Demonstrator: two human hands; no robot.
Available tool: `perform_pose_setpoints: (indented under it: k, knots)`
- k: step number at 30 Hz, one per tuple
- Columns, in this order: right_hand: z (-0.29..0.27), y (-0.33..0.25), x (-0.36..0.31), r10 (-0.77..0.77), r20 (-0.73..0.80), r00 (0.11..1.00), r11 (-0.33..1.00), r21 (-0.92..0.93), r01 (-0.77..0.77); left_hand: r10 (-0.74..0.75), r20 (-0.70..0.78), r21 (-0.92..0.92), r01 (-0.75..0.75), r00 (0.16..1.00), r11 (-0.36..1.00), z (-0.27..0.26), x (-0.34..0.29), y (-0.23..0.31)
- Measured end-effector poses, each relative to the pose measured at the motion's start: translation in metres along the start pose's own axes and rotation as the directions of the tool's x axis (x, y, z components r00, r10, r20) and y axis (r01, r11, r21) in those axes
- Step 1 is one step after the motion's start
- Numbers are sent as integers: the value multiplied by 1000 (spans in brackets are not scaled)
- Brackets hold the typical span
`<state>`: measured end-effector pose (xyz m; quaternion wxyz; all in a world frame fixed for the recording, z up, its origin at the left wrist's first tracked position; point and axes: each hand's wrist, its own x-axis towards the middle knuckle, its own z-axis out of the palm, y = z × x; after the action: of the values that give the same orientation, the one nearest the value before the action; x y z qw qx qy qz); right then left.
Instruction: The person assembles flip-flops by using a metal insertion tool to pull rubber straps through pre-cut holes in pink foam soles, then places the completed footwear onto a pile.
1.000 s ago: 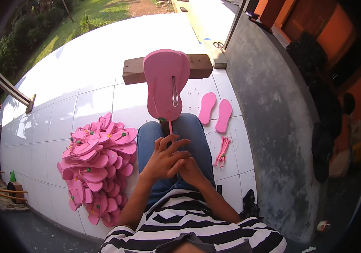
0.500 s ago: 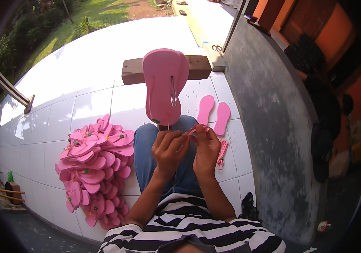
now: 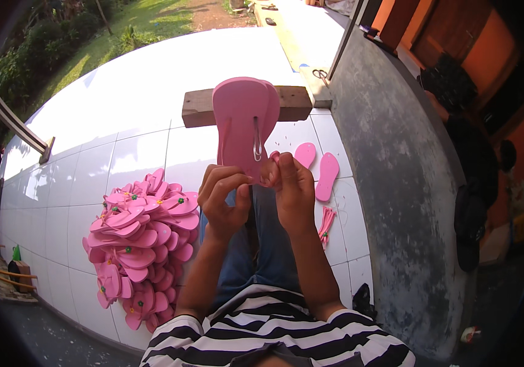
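A pink flip-flop sole [image 3: 234, 116], with another partly behind it, stands in front of me against a wooden beam. A looped metal pin [image 3: 257, 140] sticks out of its right side. My left hand [image 3: 222, 194] is closed with its fingertips at the sole's near end; what it pinches is too small to make out. Just to its right, my right hand [image 3: 292, 192] is closed on a pink strap [image 3: 275, 157], part of which loops above the fingers. The hands hide the sole's near end.
Many pink flip-flops with flower trims lie in a pile [image 3: 145, 238] at left. Two loose soles [image 3: 328, 177] and a bundle of pink straps [image 3: 327, 223] lie at right. The wooden beam [image 3: 197, 110] is ahead, scissors [image 3: 320, 74] beyond, a grey wall [image 3: 396, 183] at right.
Both hands have moved up and away from me to the sole's near end, the right one farther. The green trim seen there before is now hidden. The view has shifted slightly.
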<state>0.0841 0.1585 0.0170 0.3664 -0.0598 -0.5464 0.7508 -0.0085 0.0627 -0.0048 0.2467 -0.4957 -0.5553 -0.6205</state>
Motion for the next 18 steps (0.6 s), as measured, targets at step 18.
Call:
perform_pose_setpoints:
  k: [18]
  knots:
    - [-13,16,24,-13,212,977,999,33,6,-232,288,-92,268,929,959,-3,121,-49]
